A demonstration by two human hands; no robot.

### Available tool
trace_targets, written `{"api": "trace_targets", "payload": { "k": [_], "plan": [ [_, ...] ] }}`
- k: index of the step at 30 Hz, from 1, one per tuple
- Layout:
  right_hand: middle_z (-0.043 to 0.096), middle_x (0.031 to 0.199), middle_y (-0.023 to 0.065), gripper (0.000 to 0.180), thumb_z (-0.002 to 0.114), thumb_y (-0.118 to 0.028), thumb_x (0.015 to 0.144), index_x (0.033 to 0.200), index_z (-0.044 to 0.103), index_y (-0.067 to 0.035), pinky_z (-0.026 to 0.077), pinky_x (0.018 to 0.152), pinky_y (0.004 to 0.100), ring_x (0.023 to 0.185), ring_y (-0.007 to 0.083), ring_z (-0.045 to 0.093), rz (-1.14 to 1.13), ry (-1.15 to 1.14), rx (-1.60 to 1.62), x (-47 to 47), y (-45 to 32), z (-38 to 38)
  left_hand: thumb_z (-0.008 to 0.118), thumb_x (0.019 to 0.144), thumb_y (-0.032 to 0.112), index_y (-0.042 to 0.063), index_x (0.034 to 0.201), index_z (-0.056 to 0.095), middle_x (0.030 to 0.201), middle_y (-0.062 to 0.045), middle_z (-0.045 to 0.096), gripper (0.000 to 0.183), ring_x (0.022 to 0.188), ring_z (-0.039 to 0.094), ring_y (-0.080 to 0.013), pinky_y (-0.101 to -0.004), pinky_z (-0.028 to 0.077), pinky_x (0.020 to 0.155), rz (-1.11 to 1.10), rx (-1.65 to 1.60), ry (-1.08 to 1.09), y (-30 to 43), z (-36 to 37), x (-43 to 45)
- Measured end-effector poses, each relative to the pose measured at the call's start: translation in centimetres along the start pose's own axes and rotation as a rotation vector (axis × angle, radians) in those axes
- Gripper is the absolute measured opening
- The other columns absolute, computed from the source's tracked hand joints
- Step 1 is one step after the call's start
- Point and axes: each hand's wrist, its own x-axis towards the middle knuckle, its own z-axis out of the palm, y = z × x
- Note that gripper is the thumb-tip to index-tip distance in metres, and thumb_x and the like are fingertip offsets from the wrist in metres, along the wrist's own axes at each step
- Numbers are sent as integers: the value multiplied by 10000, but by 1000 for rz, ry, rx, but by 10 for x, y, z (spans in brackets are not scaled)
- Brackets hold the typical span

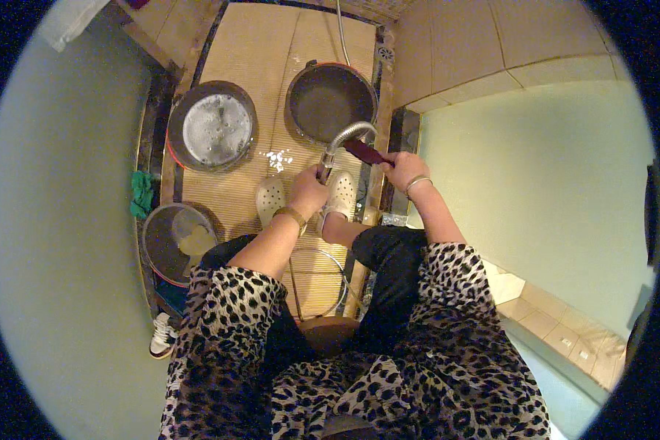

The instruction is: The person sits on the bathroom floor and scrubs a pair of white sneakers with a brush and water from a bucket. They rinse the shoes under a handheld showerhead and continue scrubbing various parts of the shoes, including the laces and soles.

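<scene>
My left hand grips the lower end of a flexible metal spout, whose neck bends over to the right. A dark red brush is in my right hand, held by its handle. The brush's far end lies close to the bent spout; whether they touch I cannot tell. Just beyond both hands stands a round dark basin with a wet-looking inside. To its left is a second round basin with foamy whitish water in it.
A dark bucket at lower left holds a yellowish scoop-like thing. Foam spots the ribbed tan floor. A hose runs behind the far basin; another hose loops between my legs. A green cloth and a shoe lie left.
</scene>
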Motion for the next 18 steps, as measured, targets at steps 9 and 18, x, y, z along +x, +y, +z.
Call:
{"api": "trace_targets", "payload": {
  "k": [9,18],
  "plan": [
    [681,991,180,348,603,-378,837,983,703,-79,521,846,432,938,332,660,51,8,-21,-27,-8,-1,654,728,70,39,770,553,658,-114,591,114,572,603,-259,-372,478,518,-60,-26,-100,8,-8,2],
    [664,1071,172,295,541,-247,839,1023,689,-70,512,871,415,999,323,645,30,13,240,-66,-25,-55,662,769,19,3,815,529,662,-81,559,142,441,581,-202,-328,490,361,-198,-160,-123,14,-1,-5]
  ]
}}
